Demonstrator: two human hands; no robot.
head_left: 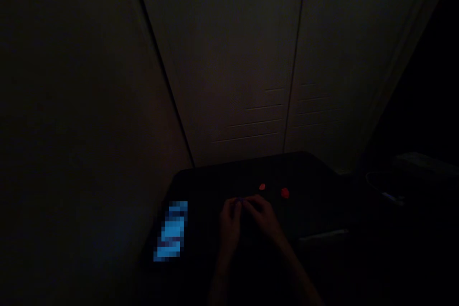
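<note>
Both of my hands meet over the dark table, fingertips close together. My left hand [230,215] and my right hand [261,211] pinch a small purplish-blue piece [239,200] between them. Its kind is too dim to make out, and the fingers cover most of it. Just beyond my right hand lies a small red piece [262,186], apart from the fingers. Farther right rests a second, slightly larger red piece [285,193].
A lit, blurred-out screen [171,232] glows on the left of the black table [222,177]. Panelled doors [229,57] rise behind it. To the right, a pale cable [373,182] and a boxy object [423,162] show faintly. The room is very dark.
</note>
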